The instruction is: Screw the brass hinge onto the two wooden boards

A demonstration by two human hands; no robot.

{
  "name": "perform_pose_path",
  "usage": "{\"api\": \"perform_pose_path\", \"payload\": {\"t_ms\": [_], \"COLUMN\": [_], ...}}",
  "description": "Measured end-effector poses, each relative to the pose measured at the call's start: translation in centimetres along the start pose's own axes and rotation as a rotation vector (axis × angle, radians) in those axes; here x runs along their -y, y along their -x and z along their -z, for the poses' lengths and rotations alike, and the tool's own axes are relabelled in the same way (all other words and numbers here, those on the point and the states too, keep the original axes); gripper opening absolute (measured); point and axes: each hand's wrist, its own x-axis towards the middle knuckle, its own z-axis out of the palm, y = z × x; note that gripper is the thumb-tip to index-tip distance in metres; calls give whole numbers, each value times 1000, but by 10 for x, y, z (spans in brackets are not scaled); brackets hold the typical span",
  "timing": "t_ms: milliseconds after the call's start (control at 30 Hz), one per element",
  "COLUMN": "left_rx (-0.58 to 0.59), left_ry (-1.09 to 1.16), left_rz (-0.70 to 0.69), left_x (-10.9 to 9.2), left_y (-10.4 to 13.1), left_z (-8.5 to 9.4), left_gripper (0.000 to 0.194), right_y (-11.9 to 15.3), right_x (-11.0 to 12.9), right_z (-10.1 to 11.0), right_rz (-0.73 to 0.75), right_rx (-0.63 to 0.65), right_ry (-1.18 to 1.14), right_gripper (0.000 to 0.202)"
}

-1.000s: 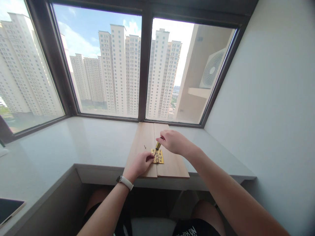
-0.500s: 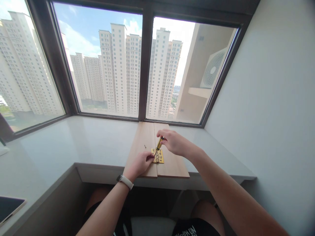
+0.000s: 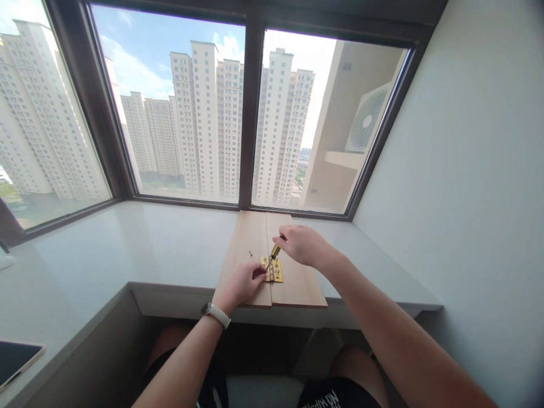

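A gold-coloured hinge (image 3: 277, 271) lies across the seam between two pale wooden boards (image 3: 250, 232). My right hand (image 3: 301, 243) is closed round the yellow and black handle of a screwdriver (image 3: 276, 250). Its shaft slants down to the left, toward the left half of the hinge. My left hand (image 3: 246, 282) rests on the left board, thumb and fingers pinched together by the screwdriver's tip at the hinge's left edge. Whatever is between those fingertips is hidden. A small loose screw (image 3: 250, 253) lies on the left board, beyond my left hand.
The boards lie on a white windowsill counter (image 3: 178, 243), reaching past its front edge. Dark window frames (image 3: 250, 113) stand behind, and a white wall (image 3: 459, 141) closes off the right. A dark-screened device (image 3: 19, 360) sits at the far left.
My right hand has shifted slightly to the right, and the screwdriver leans over a bit more. The left hand, hinge and boards stay where they were.
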Motion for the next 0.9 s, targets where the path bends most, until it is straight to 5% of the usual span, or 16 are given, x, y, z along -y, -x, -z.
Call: {"api": "perform_pose_path", "payload": {"t_ms": [233, 467, 900], "left_rx": [1, -4, -18], "left_ry": [-8, -36, -69], "left_rz": [-2, -8, -18], "left_x": [-1, 1, -1], "left_y": [0, 0, 0], "left_z": [0, -1, -1], "left_gripper": [12, 16, 15], "right_y": [1, 8, 3], "right_x": [8, 1, 2], "right_z": [-7, 5, 5], "right_rz": [-123, 43, 155], "right_rx": [-24, 0, -6], "right_ry": [112, -190, -267], "right_gripper": [63, 30, 20]}}
